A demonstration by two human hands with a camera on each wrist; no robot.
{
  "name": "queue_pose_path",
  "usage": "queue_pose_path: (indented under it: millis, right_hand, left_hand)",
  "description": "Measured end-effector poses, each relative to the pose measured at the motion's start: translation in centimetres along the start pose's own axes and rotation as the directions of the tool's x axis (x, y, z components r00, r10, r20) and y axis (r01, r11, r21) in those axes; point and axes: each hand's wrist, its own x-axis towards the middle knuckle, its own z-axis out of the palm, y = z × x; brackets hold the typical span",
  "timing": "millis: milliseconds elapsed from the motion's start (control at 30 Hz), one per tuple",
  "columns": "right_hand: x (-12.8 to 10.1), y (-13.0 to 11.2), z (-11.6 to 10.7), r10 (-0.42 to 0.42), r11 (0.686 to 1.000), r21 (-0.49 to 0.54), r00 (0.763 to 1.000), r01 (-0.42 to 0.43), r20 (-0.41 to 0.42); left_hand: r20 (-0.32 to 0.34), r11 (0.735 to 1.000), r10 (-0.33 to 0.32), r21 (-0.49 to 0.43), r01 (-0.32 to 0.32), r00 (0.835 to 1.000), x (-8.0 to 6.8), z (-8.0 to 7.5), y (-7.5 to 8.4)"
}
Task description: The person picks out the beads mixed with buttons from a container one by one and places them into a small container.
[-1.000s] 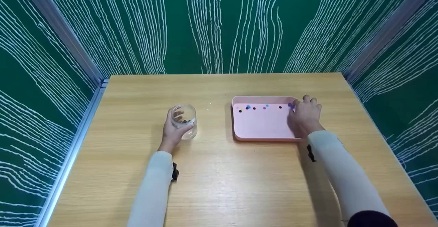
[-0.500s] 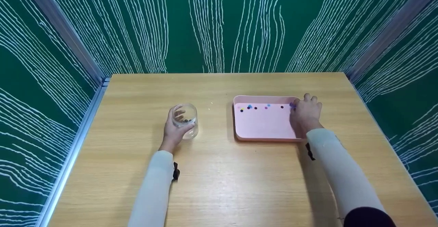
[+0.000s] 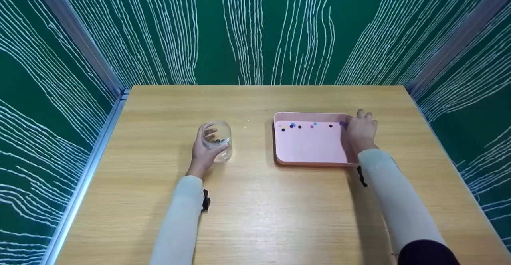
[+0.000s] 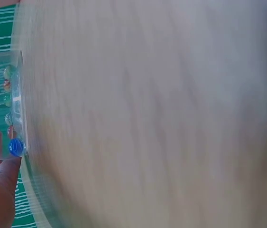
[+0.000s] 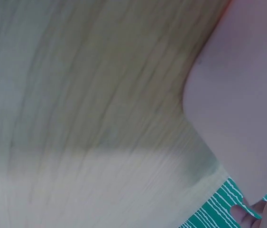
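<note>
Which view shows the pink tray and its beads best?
The head view: the whole pink tray shows, beads along its far wall, right hand at its corner. The right wrist view shows only a blurred pink patch; the left wrist view shows almost nothing of it.

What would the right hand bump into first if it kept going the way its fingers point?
Probably the far wall of the pink tray: the right hand points into that corner, by the purple bead. Depth is hard to judge.

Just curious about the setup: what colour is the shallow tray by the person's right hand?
Pale pink: the shallow rectangular tray shows best in the head view.
</note>
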Motion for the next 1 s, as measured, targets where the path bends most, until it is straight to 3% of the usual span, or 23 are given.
queue_pose_path:
  millis: [400,1000]
  right_hand:
    - [0.52,0.05,0.47,0.007,0.998,0.056,1.0,-0.008,0.006]
    - [0.25,0.17,0.53,-0.023,1.0,0.009,0.999,0.023,-0.043]
  left_hand:
    - [-0.02,1.0,-0.004,0.013,0.004,1.0,-0.03,0.04,0.04]
    - [-0.013,1.0,0.015,-0.013,-0.015,1.0,0.14,-0.06,-0.17]
